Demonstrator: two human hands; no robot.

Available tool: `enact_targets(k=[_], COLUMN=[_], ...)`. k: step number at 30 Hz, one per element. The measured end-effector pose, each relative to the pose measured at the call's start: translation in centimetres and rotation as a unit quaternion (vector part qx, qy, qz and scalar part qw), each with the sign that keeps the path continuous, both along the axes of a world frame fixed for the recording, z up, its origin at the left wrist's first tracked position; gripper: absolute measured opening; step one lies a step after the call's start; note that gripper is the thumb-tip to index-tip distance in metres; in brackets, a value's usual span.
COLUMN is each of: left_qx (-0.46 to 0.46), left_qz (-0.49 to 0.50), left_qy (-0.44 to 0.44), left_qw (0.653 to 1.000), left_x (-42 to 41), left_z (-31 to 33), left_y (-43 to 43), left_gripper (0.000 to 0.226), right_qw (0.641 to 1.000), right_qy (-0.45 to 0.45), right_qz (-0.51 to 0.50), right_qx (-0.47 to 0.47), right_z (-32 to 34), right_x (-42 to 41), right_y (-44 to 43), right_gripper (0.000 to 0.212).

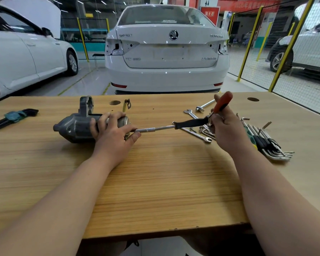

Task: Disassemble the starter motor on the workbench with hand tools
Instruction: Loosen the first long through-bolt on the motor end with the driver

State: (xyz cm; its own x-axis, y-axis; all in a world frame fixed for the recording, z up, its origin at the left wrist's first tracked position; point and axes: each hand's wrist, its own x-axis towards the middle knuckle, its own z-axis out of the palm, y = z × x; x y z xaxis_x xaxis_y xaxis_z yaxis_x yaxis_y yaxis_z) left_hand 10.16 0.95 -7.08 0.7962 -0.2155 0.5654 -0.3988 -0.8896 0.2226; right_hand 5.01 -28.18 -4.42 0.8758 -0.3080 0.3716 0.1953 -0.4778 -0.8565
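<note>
White car [166,71], boot lid [170,50]: "SUPERB" near its right edge; round Škoda emblem [173,35] at centre; lettering near its left edge and the lower badges too blurred to read. Red sign [210,12] behind the car: "消火栓". Red banner [248,5]: illegible.

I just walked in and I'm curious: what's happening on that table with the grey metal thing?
A person is working on a starter motor that lies on the wooden workbench. The left hand grips it, and the right hand holds a long driver by its black and orange handle, tip at the motor's end. Nearby lie spanners and hex keys.
</note>
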Motion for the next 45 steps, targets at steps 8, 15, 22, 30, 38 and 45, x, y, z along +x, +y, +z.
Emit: enact_targets(k=[8,15,22,30,38,45], left_qx=[0.0,-0.007,-0.002,0.005,0.005,0.003], left_qz=[0.004,0.0,0.001,0.003,-0.003,0.003], left_qy=[-0.005,-0.006,-0.006,-0.005,0.007,0.006], left_qw=[1.0,1.0,1.0,1.0,1.0,1.0], left_x=[-0.1,-0.1,-0.1,-0.1,-0.1,-0.1], left_z=[0.1,0.1,0.1,0.0,0.1,0.1], left_y=[0.0,0.0,0.1,0.1,0.0,0.0], left_gripper=[0.03,0.03,0.031,0.027,0.033,0.037], right_qw=[0.994,0.942,0.939,0.926,0.903,0.893], right_qy=[0.039,0.096,0.122,0.12,0.102,0.115], right_qz=[-0.001,0.003,-0.027,0.012,0.075,0.071], right_qx=[0.101,0.321,0.322,0.358,0.411,0.43], right_z=[-0.3,0.0,-0.3,-0.2,0.2,0.0], right_x=[0.1,0.2,0.6,0.5,0.2,0.4], right_y=[0.4,-0.2,-0.4,0.0,-0.4,-0.5], right_gripper=[0.036,0.019,0.026,0.021,0.043,0.039])
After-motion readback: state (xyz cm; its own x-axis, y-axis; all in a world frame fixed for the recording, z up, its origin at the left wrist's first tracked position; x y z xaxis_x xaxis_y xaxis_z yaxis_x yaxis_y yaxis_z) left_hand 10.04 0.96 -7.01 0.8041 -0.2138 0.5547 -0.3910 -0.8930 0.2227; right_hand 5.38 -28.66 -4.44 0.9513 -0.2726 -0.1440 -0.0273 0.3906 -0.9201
